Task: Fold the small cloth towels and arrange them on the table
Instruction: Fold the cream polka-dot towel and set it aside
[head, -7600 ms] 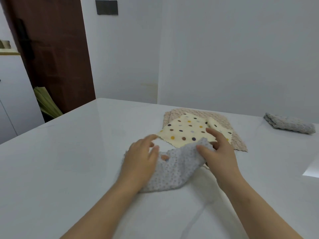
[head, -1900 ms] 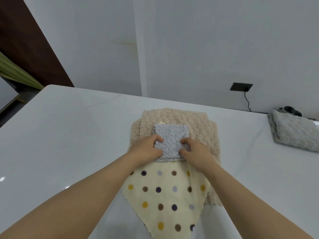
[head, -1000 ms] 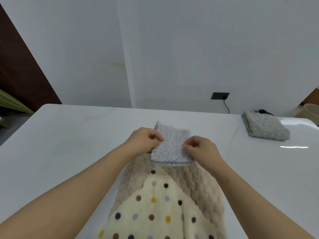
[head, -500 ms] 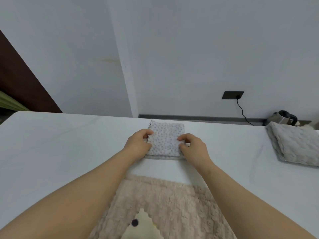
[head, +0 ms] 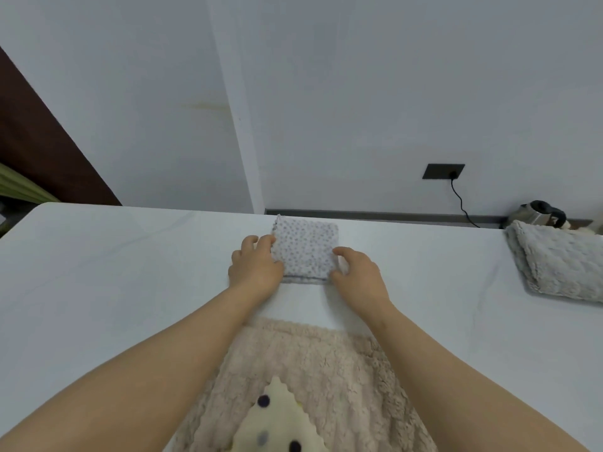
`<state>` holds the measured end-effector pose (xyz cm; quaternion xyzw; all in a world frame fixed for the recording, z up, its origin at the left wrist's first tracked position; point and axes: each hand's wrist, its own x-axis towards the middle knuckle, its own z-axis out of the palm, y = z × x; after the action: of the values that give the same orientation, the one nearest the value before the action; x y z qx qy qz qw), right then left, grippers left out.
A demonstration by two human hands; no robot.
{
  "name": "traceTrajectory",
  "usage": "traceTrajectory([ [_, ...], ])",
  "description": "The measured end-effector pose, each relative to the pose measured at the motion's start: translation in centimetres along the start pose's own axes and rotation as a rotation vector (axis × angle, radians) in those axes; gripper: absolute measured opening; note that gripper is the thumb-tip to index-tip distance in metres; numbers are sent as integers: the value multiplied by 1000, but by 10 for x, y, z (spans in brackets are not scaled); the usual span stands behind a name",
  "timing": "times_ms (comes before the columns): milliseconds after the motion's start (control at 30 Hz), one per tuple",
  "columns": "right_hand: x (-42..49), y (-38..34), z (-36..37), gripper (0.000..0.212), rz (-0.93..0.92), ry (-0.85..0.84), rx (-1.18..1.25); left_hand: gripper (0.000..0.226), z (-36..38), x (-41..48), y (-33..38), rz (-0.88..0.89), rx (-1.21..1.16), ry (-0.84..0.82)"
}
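A small grey towel [head: 305, 247] with tiny dark dots lies folded in a neat square. It is flat on the white counter [head: 114, 272], close to the far edge by the wall. A darker line runs along its near side.

The left hand [head: 254, 269] sits at the towel's left side, with its fingers [head: 261, 241] bent against the edge. It covers the near left corner, so I cannot tell if it pinches the cloth or only touches it. The right hand [head: 357, 275] is at the right side. Its fingers are loosely bent and one fingertip [head: 341, 251] touches the edge. A bit of counter shows between the palm and the towel, and this hand holds nothing.

Nearer the person lies a fuzzy beige towel [head: 326, 363] with a cream spotted towel [head: 277, 422] on top. Both are cut off at the bottom. A thick grey towel [head: 561, 262] sits folded far to the right, partly out of view. It hides part of a kettle [head: 538, 212] behind it.
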<state>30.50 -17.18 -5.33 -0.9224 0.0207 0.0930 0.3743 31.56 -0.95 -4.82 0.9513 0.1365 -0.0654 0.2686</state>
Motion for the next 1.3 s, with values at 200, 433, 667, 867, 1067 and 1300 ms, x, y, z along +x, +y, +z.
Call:
traceTrajectory([
  [200, -73, -15, 2, 37, -41, 112, -6, 34, -14, -73, -14, 210, -107, 44],
  [433, -180, -22, 18, 29, 39, 49, -15, 25, -24, -171, -64, 288, -98, -47],
  [667, -275, -14, 56, 28, -14, 157, -208, 28, -16, -251, -121, 428, 3, 19],
  [867, -319, 0, 88, 38, -22, 178, -347, 47, 6, -291, -156, 428, 104, 78],
  [1067, -323, 23, 103, 42, -170, 323, -372, 39, 23, -298, -173, 488, 104, 289],
  [1300, -334, 34, 122, 32, -316, 638, -342, 46, 22, -315, -189, 204, 166, 400],
])
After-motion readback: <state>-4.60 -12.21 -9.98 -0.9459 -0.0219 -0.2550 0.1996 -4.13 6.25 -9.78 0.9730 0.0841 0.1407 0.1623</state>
